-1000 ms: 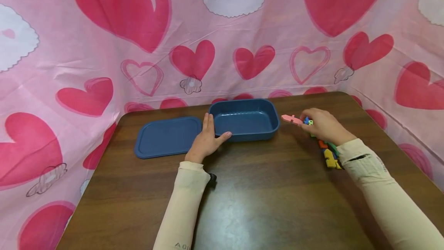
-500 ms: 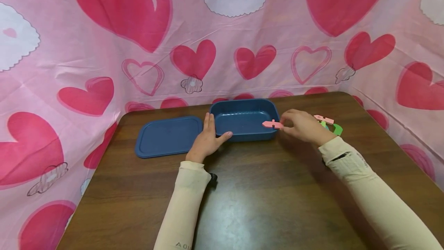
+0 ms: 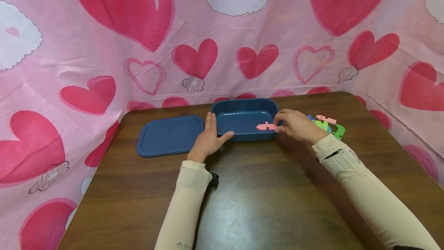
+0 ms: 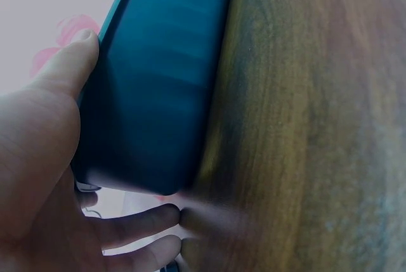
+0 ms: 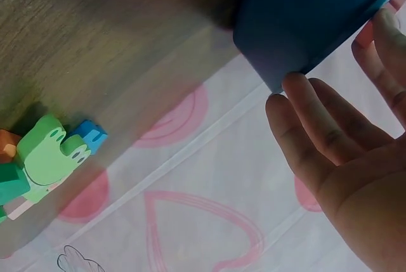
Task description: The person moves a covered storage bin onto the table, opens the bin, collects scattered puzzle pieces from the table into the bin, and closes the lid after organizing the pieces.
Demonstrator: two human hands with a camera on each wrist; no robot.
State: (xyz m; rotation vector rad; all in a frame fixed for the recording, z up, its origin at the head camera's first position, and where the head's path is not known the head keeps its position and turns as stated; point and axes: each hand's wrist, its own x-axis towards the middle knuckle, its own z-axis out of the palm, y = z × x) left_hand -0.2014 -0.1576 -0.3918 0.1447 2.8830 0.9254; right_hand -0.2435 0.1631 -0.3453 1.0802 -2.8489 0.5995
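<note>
A deep blue rectangular container point(image 3: 248, 137) stands at the back of the table, its inside bare in the head view. My left hand point(image 3: 206, 140) rests against its left end with straight fingers, the thumb along the front rim. At the opposite end, my right hand point(image 3: 295, 125) pinches a flat pink arrow-shaped piece point(image 3: 265, 127) between thumb and finger, holding it over the container's right part. In the right wrist view the other fingers point(image 5: 298, 139) lie by the container's corner, and the pink piece is mostly hidden.
A flat blue lid point(image 3: 170, 136) lies left of the container. Right of my right hand is a pile of colourful pieces: a green frog-faced piece point(image 5: 47, 158), a blue piece point(image 5: 91, 136), another pink arrow piece point(image 3: 326, 119) and a green curved piece point(image 3: 338, 131). Heart-printed cloth point(image 3: 197, 59) hangs behind.
My right hand has carried the pink piece leftward from the pile to over the container, uncovering some of the pile. My left hand has stayed at the container's left end.
</note>
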